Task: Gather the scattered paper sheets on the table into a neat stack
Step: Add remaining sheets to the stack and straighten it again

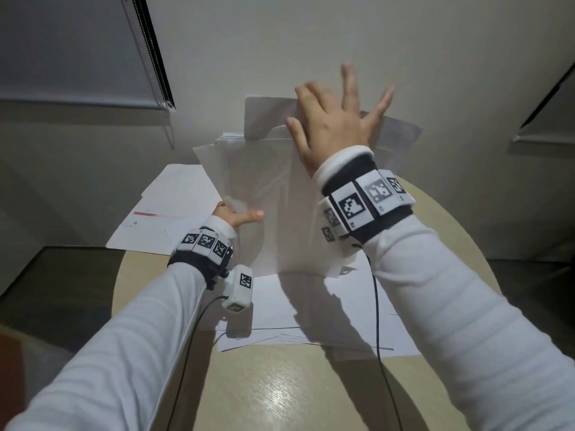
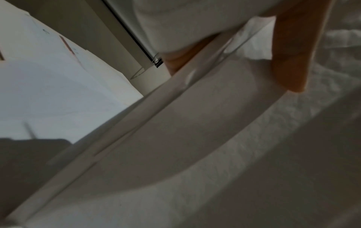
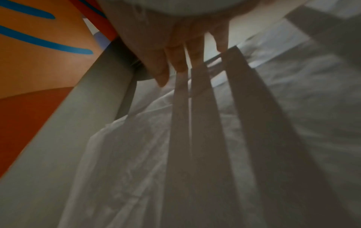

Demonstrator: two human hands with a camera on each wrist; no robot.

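Both hands work a bundle of sheets point(image 1: 273, 206) raised on edge above the middle of the table point(image 1: 280, 393). The left hand point(image 1: 231, 214) pinches the bundle's lower left edge, thumb on the near face. The right hand point(image 1: 333, 129) lies flat against the upper part, fingers spread and straight, holding nothing. The bundle is uneven: its top edges stick out at different heights and angles. More sheets point(image 1: 311, 321) lie flat and overlapping near the table's front, under the bundle, and a printed sheet point(image 1: 161, 209) hangs over the left edge. The task looks roughly midway: some paper is gathered, but the rest needs collecting and everything squaring.
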